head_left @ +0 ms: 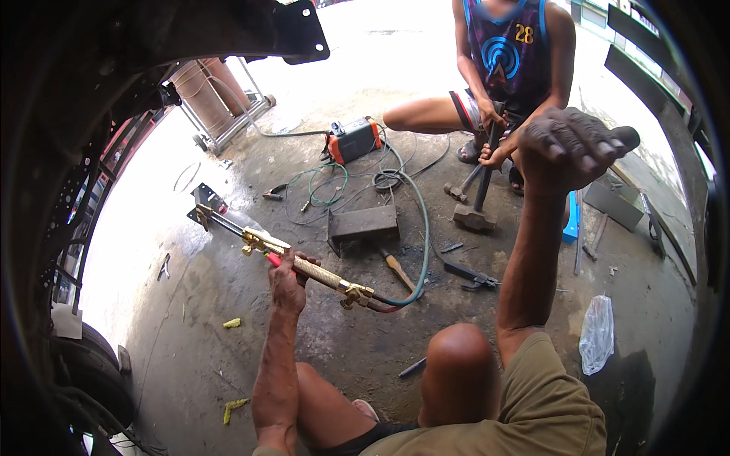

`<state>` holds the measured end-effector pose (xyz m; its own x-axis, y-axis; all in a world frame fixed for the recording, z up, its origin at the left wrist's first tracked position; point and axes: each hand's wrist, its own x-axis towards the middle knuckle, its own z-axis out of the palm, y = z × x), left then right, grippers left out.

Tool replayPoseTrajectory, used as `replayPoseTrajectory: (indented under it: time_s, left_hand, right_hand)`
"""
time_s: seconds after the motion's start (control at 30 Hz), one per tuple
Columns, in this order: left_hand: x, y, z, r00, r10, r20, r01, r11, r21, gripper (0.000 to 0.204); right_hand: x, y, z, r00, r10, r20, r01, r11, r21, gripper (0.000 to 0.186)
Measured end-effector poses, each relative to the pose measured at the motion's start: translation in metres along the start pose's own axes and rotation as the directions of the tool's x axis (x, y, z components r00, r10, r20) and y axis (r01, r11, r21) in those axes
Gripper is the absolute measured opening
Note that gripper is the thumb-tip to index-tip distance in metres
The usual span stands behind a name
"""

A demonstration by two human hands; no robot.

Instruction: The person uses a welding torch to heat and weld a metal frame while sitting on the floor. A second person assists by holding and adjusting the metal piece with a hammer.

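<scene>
My left hand [287, 283] is closed around the ribbed brass handle of a cutting torch [315, 271]. Slim metal tubes run from its front to the upper left, where the torch head overlaps a dark metal bracket [204, 196]; whether they touch I cannot tell. Green and red hoses [414, 296] leave the torch's rear valves and curve to the right. Raised at the upper right, my right hand [574, 144] has its fingers curled in. A dark rounded end sticks out beside them, and what they hold, if anything, is hidden.
Opposite me a person [506, 61] holds an upright sledgehammer [475, 219]. On the concrete lie a rectangular metal piece [363, 226], a hammer [457, 191], an electrode holder [471, 275], cables and a plastic bag [597, 334]. An orange-black welding machine [353, 140] and gas cylinders [201, 99] stand farther back.
</scene>
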<state>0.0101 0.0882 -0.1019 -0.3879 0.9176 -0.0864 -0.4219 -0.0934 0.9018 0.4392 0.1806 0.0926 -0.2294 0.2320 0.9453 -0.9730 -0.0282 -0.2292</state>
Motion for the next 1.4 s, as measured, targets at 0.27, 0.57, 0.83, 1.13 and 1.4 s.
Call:
replayPoseTrajectory:
  time_s: [0.27, 0.57, 0.83, 1.13, 1.4]
  left_hand:
    - [-0.003, -0.021, 0.028, 0.981, -0.127, 0.146, 0.105, 0.983, 0.15, 0.03]
    - [-0.026, -0.011, 0.074, 0.936, -0.042, 0.348, -0.241, 0.645, 0.725, 0.044]
    - [-0.031, -0.007, 0.083, 0.881, 0.04, 0.472, -0.405, 0.581, 0.706, 0.042]
    - [-0.05, -0.005, 0.092, 0.895, -0.089, 0.438, -0.247, 0.717, 0.652, 0.042]
    - [-0.084, -0.051, 0.081, 0.87, -0.259, 0.419, -0.184, 0.618, 0.764, 0.044]
  right_hand:
    - [-0.132, 0.214, -0.032, 0.079, 0.82, -0.567, -0.994, 0.023, -0.105, 0.114]
    - [-0.167, 0.233, -0.008, 0.049, 0.878, -0.477, -0.931, 0.213, 0.297, 0.108]
    - [-0.16, 0.215, -0.005, 0.156, 0.847, -0.508, -0.861, 0.369, 0.35, 0.091]
    - [-0.147, 0.21, 0.008, 0.145, 0.787, -0.6, -0.772, 0.469, 0.428, 0.076]
    - [-0.158, 0.199, -0.01, 0.085, 0.675, -0.733, -0.672, 0.582, 0.458, 0.08]
